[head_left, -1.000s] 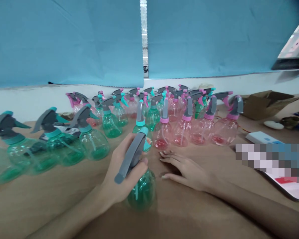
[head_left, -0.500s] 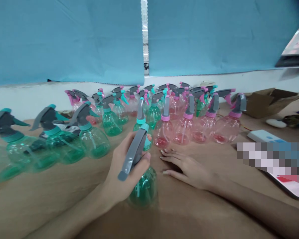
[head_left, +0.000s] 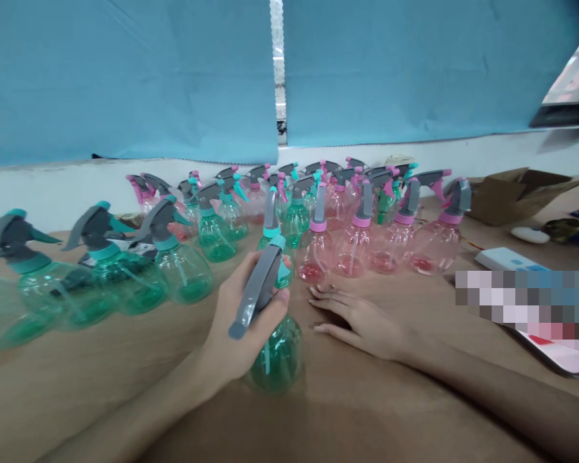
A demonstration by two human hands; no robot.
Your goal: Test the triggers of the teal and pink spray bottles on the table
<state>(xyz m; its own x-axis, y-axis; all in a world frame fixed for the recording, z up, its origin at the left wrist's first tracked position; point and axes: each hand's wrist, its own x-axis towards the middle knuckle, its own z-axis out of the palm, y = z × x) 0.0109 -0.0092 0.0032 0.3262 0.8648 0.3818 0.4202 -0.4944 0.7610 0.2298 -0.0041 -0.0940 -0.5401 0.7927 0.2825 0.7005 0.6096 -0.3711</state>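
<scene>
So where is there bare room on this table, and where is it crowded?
Bare brown table lies left of the left hand, which grips a green plastic spray bottle, and in front of the row of green bottles; also between the flat right hand and the white box. Behind both hands, pink spray bottles and green ones stand packed.

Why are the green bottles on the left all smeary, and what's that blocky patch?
Head view: the left green bottles sit at the frame's edge, stretched and soft; the bottle in the left hand looks sharper; the blocky patch is pixelation covering something on the table; shadows are faint.
</scene>
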